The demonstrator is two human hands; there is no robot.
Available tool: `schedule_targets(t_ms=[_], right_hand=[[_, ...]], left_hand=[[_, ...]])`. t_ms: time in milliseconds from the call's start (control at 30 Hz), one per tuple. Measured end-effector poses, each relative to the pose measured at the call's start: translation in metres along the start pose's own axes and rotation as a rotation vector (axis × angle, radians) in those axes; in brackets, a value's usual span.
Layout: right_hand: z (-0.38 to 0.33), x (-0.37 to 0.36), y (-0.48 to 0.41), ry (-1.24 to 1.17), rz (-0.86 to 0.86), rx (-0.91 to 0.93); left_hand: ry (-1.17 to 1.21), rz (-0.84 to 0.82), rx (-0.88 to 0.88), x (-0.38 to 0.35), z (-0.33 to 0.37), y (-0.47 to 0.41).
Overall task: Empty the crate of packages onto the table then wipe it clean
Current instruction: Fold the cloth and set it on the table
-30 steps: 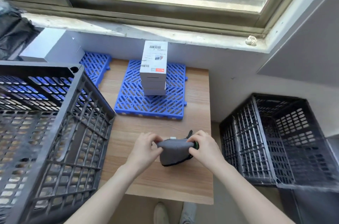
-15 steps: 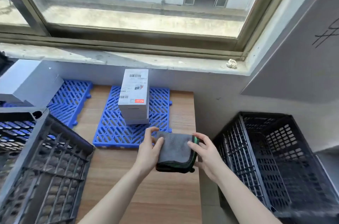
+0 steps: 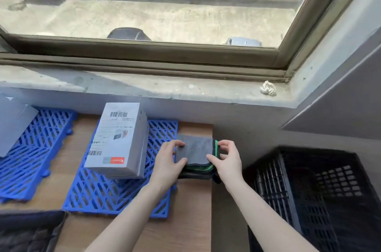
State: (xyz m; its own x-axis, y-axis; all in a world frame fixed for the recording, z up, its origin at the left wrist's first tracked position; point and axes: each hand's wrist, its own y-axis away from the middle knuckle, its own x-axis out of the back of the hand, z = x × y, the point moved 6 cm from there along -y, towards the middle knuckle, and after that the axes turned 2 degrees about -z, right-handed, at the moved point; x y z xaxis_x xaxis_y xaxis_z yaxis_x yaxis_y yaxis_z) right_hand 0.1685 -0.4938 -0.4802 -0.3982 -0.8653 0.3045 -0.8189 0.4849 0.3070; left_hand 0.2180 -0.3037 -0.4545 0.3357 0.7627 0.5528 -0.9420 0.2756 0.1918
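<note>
Cloth [image 3: 193, 151] btw both grips [image 3: 167, 164] [image 3: 228, 161] (folded)

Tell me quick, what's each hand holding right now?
Left hand: pinching the folded grey cloth, left edge.
Right hand: pinching the same cloth, right edge.

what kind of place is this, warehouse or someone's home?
Probably a small storeroom or packing room, not a home: a black plastic crate, a barcode-labelled box on a blue grid mat, and a bare concrete windowsill overlooking a yard.
</note>
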Motion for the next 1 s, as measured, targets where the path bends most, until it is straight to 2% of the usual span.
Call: schedule_targets(t_ms=[200,333,433,700,867,1000], right_hand=[[0.013,-0.019,-0.051,0.165,-0.037,0.04],[0.018,-0.026,-0.058,0.204,-0.058,0.054],[0.019,-0.03,-0.057,0.215,-0.064,0.072],[0.013,-0.038,-0.059,0.249,-0.072,0.135],[0.012,-0.031,-0.048,0.289,-0.104,0.14],[-0.008,-0.02,-0.03,0.337,-0.041,0.207]], left_hand=[[-0.201,-0.039,-0.001,-0.026,-0.008,-0.05],[-0.312,-0.116,0.038,-0.04,-0.023,-0.054],[-0.385,-0.099,0.028,-0.043,-0.028,-0.052],[-0.477,-0.069,-0.002,-0.043,-0.028,-0.061],[-0.444,-0.062,-0.033,-0.035,-0.021,-0.051],[-0.409,-0.042,-0.026,-0.018,-0.013,-0.03]])
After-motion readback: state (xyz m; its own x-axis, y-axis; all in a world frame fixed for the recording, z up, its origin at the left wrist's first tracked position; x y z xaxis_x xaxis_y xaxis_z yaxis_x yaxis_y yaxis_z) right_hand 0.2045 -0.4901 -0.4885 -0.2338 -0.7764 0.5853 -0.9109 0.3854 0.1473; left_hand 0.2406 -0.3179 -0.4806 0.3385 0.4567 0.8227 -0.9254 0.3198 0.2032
